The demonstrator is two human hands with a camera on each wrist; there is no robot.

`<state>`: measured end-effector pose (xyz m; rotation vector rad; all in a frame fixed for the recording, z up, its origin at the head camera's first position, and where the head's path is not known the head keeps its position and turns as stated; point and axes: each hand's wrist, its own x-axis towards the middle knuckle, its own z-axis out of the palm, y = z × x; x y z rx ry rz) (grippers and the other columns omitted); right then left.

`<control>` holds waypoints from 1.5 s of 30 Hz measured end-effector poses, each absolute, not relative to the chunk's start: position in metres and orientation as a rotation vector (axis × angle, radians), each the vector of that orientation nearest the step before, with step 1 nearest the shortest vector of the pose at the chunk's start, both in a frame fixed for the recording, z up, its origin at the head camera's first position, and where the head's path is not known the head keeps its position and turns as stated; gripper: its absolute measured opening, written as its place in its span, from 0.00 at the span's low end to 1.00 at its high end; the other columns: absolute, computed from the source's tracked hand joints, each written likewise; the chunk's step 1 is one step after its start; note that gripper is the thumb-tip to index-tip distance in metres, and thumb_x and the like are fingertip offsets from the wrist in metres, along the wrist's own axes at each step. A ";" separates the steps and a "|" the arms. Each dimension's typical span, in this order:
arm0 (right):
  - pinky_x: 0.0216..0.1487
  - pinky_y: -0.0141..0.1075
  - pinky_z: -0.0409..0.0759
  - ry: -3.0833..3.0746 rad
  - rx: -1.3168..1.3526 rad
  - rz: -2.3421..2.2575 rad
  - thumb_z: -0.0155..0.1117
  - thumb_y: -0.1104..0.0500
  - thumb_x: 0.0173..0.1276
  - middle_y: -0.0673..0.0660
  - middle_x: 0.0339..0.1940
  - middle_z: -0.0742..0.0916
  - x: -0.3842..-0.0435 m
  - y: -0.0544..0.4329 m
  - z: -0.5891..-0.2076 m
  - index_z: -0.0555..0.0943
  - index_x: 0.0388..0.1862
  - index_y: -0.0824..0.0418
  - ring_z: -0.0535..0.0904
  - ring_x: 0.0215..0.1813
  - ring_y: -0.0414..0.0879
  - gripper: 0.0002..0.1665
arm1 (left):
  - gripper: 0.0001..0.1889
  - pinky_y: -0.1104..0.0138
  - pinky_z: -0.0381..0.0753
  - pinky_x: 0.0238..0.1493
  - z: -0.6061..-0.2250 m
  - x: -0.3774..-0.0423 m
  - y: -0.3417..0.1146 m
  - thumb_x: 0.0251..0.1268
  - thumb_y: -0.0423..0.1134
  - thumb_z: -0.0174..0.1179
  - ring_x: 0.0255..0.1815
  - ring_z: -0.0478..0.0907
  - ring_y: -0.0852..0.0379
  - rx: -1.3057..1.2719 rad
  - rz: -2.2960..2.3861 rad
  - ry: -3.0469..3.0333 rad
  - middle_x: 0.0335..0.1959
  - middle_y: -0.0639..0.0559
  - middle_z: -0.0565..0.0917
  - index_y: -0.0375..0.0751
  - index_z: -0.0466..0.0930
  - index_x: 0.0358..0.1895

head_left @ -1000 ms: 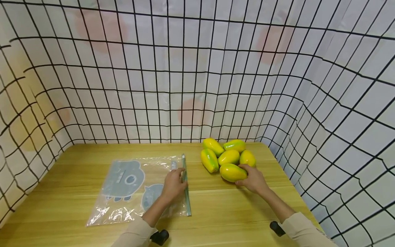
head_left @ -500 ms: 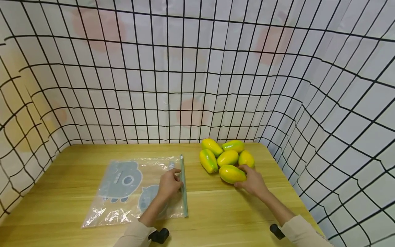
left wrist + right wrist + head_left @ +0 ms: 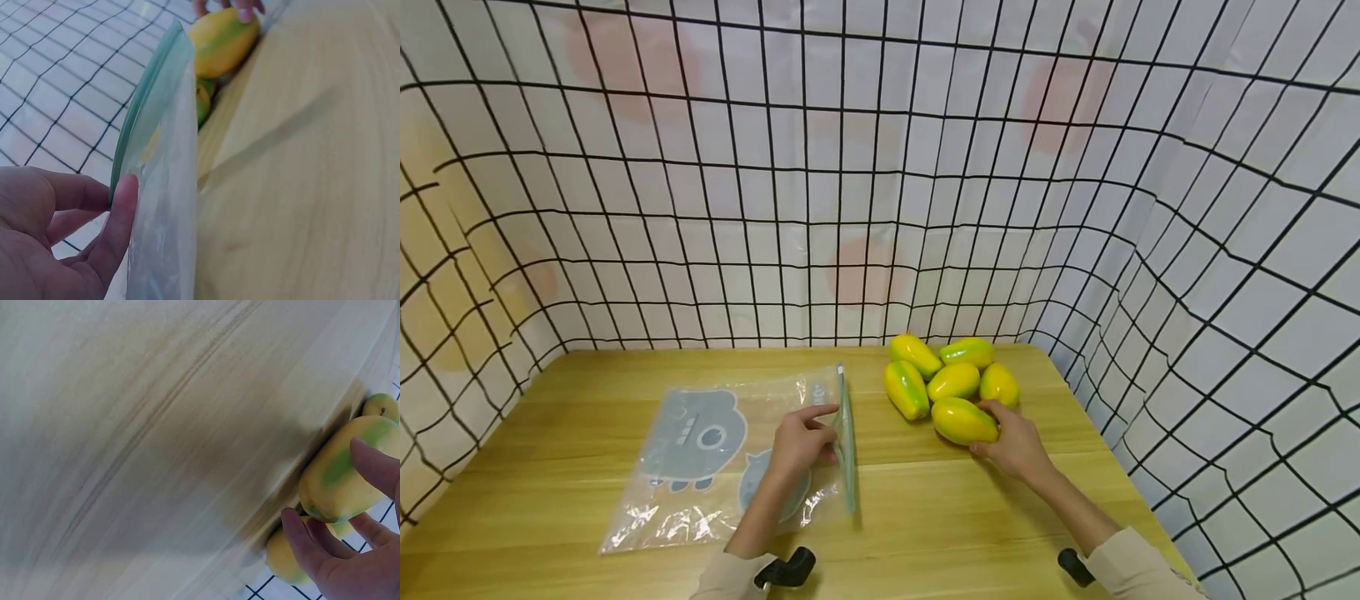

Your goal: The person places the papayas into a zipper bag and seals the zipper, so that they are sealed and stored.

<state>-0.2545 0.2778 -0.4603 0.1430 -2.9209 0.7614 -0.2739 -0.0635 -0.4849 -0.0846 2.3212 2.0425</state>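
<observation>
A clear zip bag (image 3: 688,437) printed with blue cartoon animals lies on the left of the table. My left hand (image 3: 799,446) pinches it near the green zip edge (image 3: 847,450), between thumb and fingers. In the left wrist view that zip edge (image 3: 140,103) stands up off the wood, and the two sides of the bag's mouth look slightly apart. My right hand (image 3: 1015,442) holds the nearest yellow-green mango (image 3: 962,421) by its right end. Thumb and fingers curl round this mango (image 3: 344,472) in the right wrist view; it sits low by the tabletop.
Several more mangoes (image 3: 953,382) are bunched behind the held one, at the table's back right. A black wire grid (image 3: 842,225) with pale cloth behind it borders the wooden table (image 3: 925,533) at the back and both sides.
My left hand has shifted slightly left and now pinches the bag's zip edge, which has tipped upward. The right hand stays on the same mango, almost still.
</observation>
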 end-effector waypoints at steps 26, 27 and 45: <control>0.56 0.56 0.81 -2.858 0.107 0.878 0.80 0.54 0.53 0.67 0.58 0.85 -0.252 0.270 -0.456 0.78 0.63 0.66 0.81 0.55 0.61 0.39 | 0.22 0.63 0.86 0.25 -0.468 -0.279 -0.082 0.57 0.22 0.60 0.18 0.81 0.54 -0.005 2.030 2.296 0.28 0.41 0.85 0.36 0.86 0.56; 0.56 0.55 0.80 -2.859 0.104 0.884 0.80 0.53 0.54 0.67 0.58 0.85 -0.252 0.269 -0.455 0.78 0.63 0.66 0.81 0.55 0.60 0.39 | 0.22 0.64 0.85 0.25 -0.467 -0.279 -0.083 0.57 0.22 0.60 0.17 0.81 0.54 -0.002 2.028 2.301 0.28 0.42 0.86 0.36 0.86 0.56; 0.43 0.43 0.81 -2.974 0.049 0.930 0.75 0.41 0.60 0.66 0.52 0.85 -0.257 0.259 -0.396 0.78 0.65 0.66 0.79 0.51 0.57 0.42 | 0.21 0.63 0.86 0.25 -0.465 -0.280 -0.089 0.60 0.23 0.61 0.17 0.79 0.56 0.027 2.070 2.230 0.30 0.41 0.87 0.34 0.84 0.58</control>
